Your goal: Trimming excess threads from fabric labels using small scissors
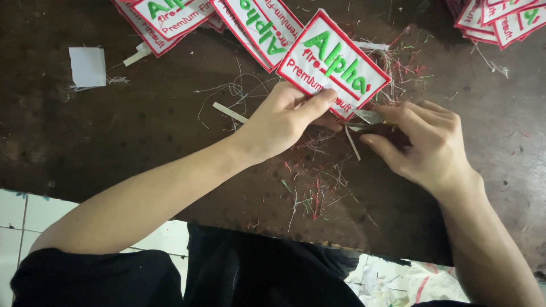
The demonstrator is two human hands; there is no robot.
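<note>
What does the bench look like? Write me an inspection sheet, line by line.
Surface: dark brown worktable, worn.
Job's things: white embroidered patch with red border; small metal snips at its lower edge.
Clutter: red, green and white thread scraps; white paper square; patch piles along the far edge.
Grippers: left hand pinches the patch; right hand holds the snips.
Cables: nothing seen.
Surroundings: tiled floor below the table edge.

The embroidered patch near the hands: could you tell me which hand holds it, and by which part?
The left hand pinches the patch by its lower edge; the right hand holds a small metal cutter at that edge.
</note>
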